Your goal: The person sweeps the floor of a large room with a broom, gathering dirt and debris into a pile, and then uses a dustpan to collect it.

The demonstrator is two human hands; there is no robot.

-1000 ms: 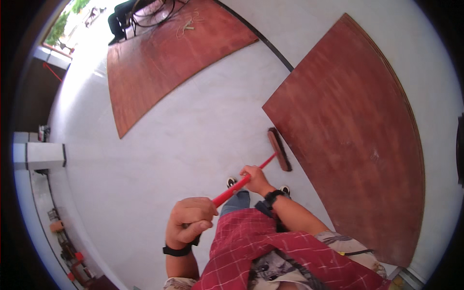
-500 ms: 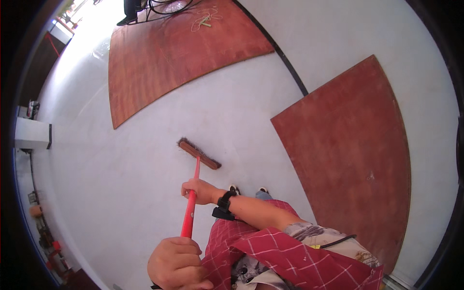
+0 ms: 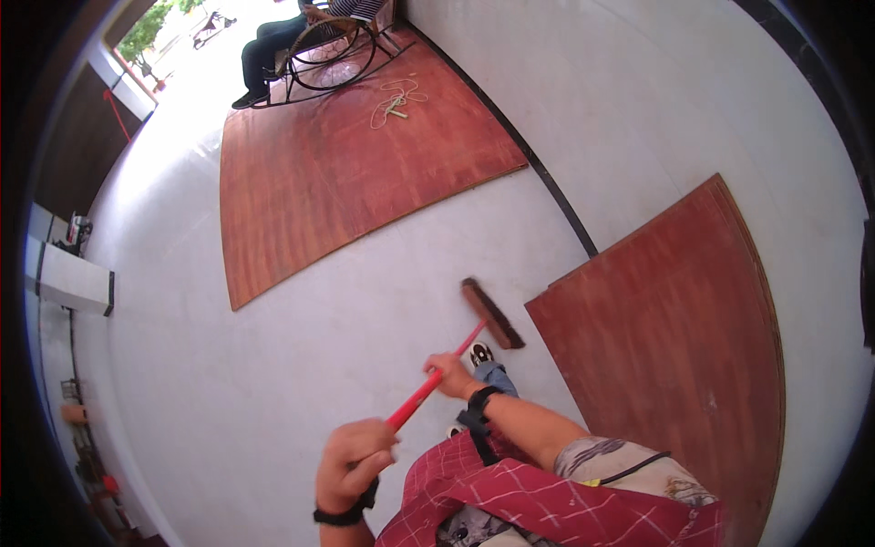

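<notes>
A push broom (image 3: 490,314) with a red handle, a brown block and dark bristles stands with its head at the pale floor. Around the upper end of the handle my left hand (image 3: 354,456) is closed. Further down the handle, nearer the head, my right hand (image 3: 448,375) grips it too. The broom head is just beyond my right hand, close to my shoe (image 3: 481,354) and left of a reddish-brown board (image 3: 665,356). Both wrists wear black bands.
Another reddish-brown board (image 3: 365,173) lies ahead, with a pale cord (image 3: 394,108) on it. A person sits in a rocking chair (image 3: 333,68) at its far end. A dark strip (image 3: 556,201) crosses the floor. A white pillar base (image 3: 77,281) stands at left.
The broom head has swung to the right, toward the nearer board, and both hands have moved right with the handle. One foot has stepped forward. More of the seated person shows.
</notes>
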